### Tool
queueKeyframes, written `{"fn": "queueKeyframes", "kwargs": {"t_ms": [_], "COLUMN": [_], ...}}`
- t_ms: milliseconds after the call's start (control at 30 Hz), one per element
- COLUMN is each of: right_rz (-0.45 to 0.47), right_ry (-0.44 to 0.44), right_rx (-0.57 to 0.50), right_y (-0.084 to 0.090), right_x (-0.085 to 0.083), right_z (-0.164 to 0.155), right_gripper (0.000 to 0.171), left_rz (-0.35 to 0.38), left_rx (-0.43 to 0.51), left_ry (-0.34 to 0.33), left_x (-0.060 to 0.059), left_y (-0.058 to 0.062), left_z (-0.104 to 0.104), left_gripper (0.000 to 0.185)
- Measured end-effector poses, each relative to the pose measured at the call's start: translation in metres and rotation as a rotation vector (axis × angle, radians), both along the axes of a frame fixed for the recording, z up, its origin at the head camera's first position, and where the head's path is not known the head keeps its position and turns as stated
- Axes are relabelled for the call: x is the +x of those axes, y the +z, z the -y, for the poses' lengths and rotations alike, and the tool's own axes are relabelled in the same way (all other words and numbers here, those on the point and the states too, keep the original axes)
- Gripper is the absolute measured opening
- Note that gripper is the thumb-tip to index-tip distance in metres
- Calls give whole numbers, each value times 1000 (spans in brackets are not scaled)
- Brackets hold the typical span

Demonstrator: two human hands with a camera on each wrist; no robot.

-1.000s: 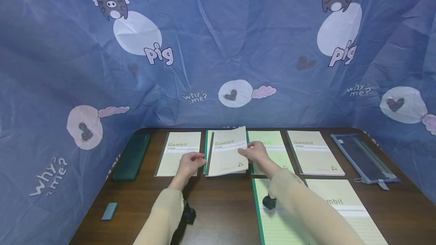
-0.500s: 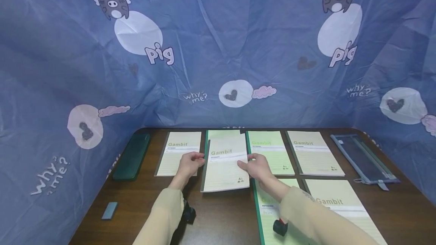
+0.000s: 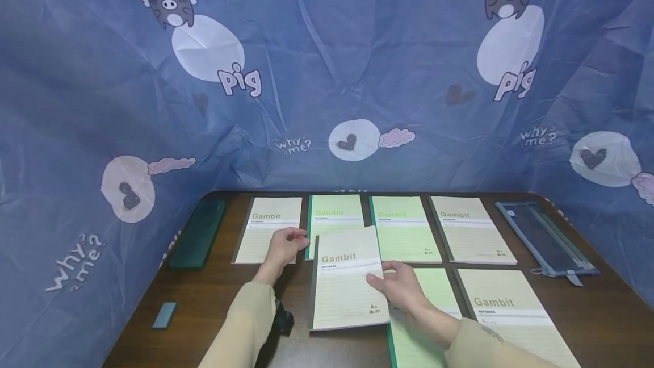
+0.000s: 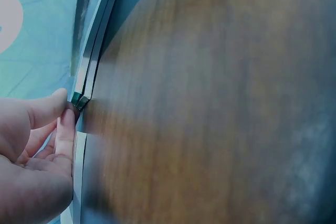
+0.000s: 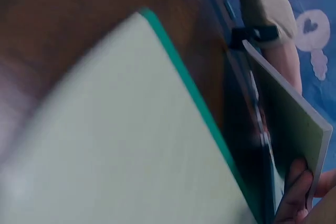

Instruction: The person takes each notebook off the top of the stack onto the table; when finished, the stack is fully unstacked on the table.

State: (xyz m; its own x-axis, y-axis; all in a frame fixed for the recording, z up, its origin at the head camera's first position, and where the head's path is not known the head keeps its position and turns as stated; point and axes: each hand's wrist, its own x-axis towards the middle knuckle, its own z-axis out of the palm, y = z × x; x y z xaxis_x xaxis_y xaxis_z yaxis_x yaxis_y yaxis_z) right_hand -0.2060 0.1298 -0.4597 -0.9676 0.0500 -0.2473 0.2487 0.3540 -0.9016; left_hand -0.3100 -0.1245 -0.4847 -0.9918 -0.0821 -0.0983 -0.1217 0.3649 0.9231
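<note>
My right hand (image 3: 401, 285) grips the right edge of a Gambit notebook (image 3: 347, 288) with a dark grey spine, thumb on the cover and fingers behind it. The right wrist view shows this notebook (image 5: 294, 108) tilted up from the table. Behind it, partly covered, a green-spined notebook (image 3: 334, 209) lies flat. My left hand (image 3: 283, 246) reaches over the grey-spined notebook (image 3: 276, 214) at the far left, its fingertips right at the spine of the green one. In the left wrist view, the left hand's thumb and fingertips meet beside a green spine corner (image 4: 79, 99).
Two more notebooks, one green-spined (image 3: 406, 231) and one grey-spined (image 3: 470, 226), lie to the right. Larger green-spined (image 3: 419, 345) and grey-spined (image 3: 516, 322) ones lie in front. A blue mesh pouch (image 3: 544, 237), a dark green case (image 3: 196, 237) and a small blue block (image 3: 164, 316) flank them.
My right hand has drawn the grey-spined notebook off the green-spined one, toward me and slightly right, uncovering the green one's upper part. The left hand has stayed in place.
</note>
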Motion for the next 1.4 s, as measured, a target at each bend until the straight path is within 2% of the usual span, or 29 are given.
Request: {"fn": "queueKeyframes", "kwargs": {"t_ms": [267,667,967,1400], "right_rz": [36,17,-20,-48], "right_ry": [22,142,170,245], "right_rx": [-6,-95,-89,52], "right_y": [-3,-10,-11,-9], "right_x": [26,56,63,68], "right_z": [-3,4,4,-4], "right_gripper": [52,51,49,56], "left_rz": [-13,-4,0,12], "left_rx": [9,4,9,14], "left_ry": [6,10,0,-3], "left_x": [2,1,2,1], "left_y": [1,-2,1,2], "left_z": [1,2,1,0], "left_gripper": [25,26,26,26]}}
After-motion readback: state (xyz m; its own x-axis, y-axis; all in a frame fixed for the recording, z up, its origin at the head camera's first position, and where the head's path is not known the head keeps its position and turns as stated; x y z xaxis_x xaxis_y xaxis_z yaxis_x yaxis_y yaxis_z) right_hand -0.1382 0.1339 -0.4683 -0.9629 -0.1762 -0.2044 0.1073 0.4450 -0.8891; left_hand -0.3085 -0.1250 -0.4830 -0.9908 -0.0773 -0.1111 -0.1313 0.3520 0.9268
